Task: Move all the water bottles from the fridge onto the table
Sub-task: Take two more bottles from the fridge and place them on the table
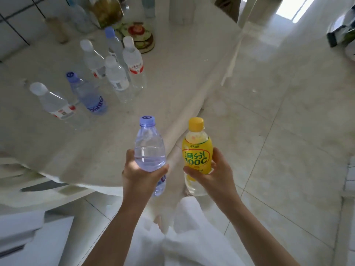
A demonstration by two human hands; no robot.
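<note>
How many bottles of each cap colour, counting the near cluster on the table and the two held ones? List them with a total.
White-capped bottles: 4
Purple-capped bottles: 3
Yellow-capped bottle: 1
Total: 8

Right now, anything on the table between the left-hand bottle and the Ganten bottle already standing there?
No. In the head view, only bare tabletop separates the held bottle in the left hand from the standing Ganten bottle.
</note>
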